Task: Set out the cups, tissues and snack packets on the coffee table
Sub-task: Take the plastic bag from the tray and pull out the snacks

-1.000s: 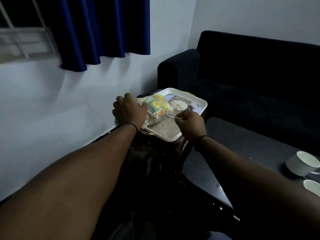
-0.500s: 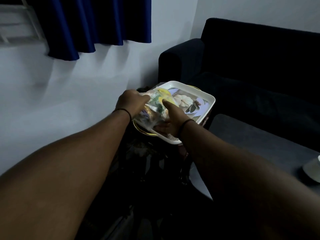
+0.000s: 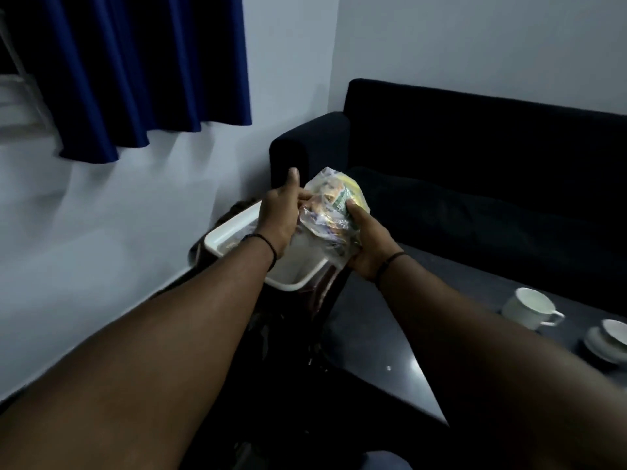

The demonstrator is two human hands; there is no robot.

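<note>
Head view, read from left to right: a blue curtain [image 3: 142, 72] hangs over the pale wall, and below it the white tray [image 3: 220, 237] sits on a low dark stand, its near rim showing under the forearms. Above the tray the left hand [image 3: 280, 212] is raised, thumb pointing up and fingers curled onto the left side of the clear bag of snack packets [image 3: 330, 212]; how tightly those fingers close is hidden by the plastic. The bag is held off the tray between the two hands, its long axis running roughly upright and leaning a little away from the camera. The right hand [image 3: 368, 245] cups it from below and the right, thumb laid up the front face, fingers wrapped behind and clamped on the plastic. Both forearms reach forward, nearly parallel, wrists bent inward toward the bag. Beyond stands a dark sofa [image 3: 475, 164]. The coffee table [image 3: 390, 317] lies down and to the right of the bag, nearer the right hand, so I judge the coming move to be a swing rightward and down. Two white cups [image 3: 529, 307] already stand at the table's far right, well apart from the bag
</note>
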